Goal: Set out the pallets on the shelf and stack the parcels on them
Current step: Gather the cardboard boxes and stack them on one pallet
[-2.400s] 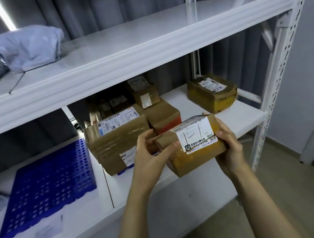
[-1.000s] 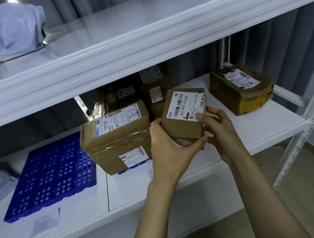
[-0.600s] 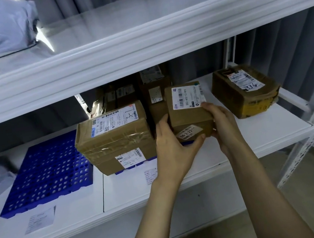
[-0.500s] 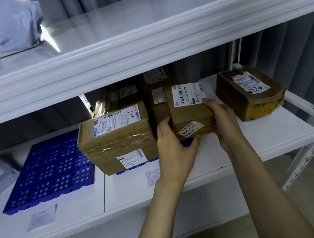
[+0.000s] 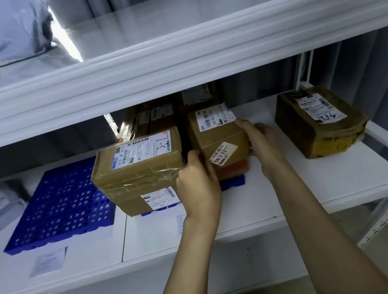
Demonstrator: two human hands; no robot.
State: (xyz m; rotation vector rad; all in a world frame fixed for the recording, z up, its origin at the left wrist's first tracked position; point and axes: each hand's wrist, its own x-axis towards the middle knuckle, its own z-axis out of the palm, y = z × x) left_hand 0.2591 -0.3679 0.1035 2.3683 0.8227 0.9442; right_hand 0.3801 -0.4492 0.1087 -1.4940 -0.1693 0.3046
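On the white middle shelf [image 5: 228, 233], under the low front beam of the upper board [image 5: 172, 55], a bare pallet [image 5: 57, 210] lies at the left. A loaded pallet [image 5: 232, 182] beside it shows only as a blue edge beneath its boxes. The big parcel [image 5: 139, 166] fills that pallet's left front, and a lone parcel [image 5: 320, 123] sits off the pallets towards the right end. Between them the small parcel [image 5: 219, 137] appears to rest on a red-fronted box [image 5: 232, 168] on the loaded pallet, its long axis running from front to back into the shelf. Both hands grasp it from the front corners. The left hand [image 5: 198, 184] curls onto its left face in the narrow dark gap next to the big parcel, and the right hand [image 5: 261, 140] wraps its right face. The parcel lies straight ahead of both hands, so the seating push would go inward along that axis. The right hand has the freer side, with bare shelf stretching towards the lone parcel. The left hand is hemmed in and would likely need to draw straight back towards the front edge. Rear boxes [image 5: 154, 117] close off the depth, and the beam leaves little height to lift.
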